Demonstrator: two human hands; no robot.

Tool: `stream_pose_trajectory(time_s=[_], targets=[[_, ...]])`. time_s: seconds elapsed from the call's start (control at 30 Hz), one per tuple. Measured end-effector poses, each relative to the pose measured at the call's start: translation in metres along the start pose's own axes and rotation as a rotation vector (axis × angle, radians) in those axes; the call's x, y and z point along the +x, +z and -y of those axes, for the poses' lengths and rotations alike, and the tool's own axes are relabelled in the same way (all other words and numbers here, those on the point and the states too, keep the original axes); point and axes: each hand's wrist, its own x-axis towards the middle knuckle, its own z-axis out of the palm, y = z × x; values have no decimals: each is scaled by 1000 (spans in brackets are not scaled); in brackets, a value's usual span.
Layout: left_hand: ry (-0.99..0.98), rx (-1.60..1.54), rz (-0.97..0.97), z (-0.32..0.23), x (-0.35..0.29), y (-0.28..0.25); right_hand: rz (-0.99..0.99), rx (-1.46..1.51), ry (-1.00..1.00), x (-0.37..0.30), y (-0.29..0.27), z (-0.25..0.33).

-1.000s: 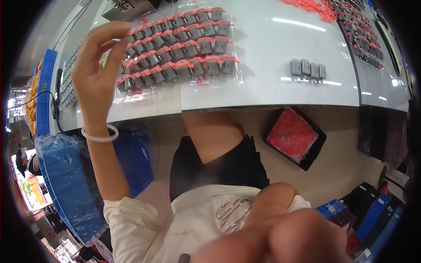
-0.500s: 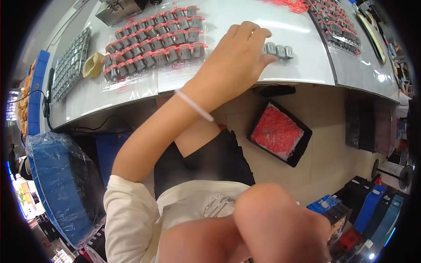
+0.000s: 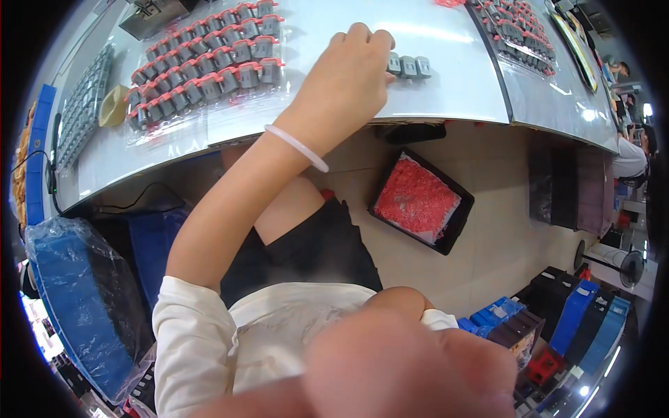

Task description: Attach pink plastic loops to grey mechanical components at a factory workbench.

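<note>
Hovering low over the table (image 3: pixel 460 94), the left hand (image 3: pixel 348 78) has its fingers bent and its thumb tucked toward them, a narrow shape right beside three grey blocks (image 3: pixel 408 67) set in a short row. Whether it grips anything, we cannot tell: the fingertips are partly hidden behind the hand itself. A pale wristband (image 3: pixel 298 148) circles that wrist.

And the right hand (image 3: pixel 411 366)? A big soft blur close to the lens at the bottom, so what it is doing, or holding, is anyone's call!

Out to the left now, and here is a crowd: four slanting rows of grey pieces with coral-red caps (image 3: pixel 202 66), lined up on clear plastic. Just past them stands a cream-coloured holder (image 3: pixel 113 106), then a rack of grey pieces (image 3: pixel 85 104) along the table's left end, with a metal box (image 3: pixel 155 17) up behind.

Over on the right side, another batch of grey-and-red pieces (image 3: pixel 517 38) sits beyond the dark seam. Down on the floor, a black bin (image 3: pixel 454 233) lies at an angle, loaded with small red bits (image 3: pixel 416 198). Far left, a blue tub (image 3: pixel 83 299) is wrapped in clear film; lower right, blue and black bins (image 3: pixel 575 313) cluster near a fan (image 3: pixel 631 268).
</note>
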Motion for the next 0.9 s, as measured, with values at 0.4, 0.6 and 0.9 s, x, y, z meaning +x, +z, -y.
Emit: stream_pose_trajectory(time_s=[0.4, 0.6, 0.9], targets=[[-12, 214, 12, 5, -9, -23, 99, 66, 74, 66, -26, 9], [-61, 172, 18, 13, -22, -38, -122, -1104, -243, 130, -71, 95], [-113, -265, -47, 29, -21, -40, 44, -2192, -118, 261, -95, 157]])
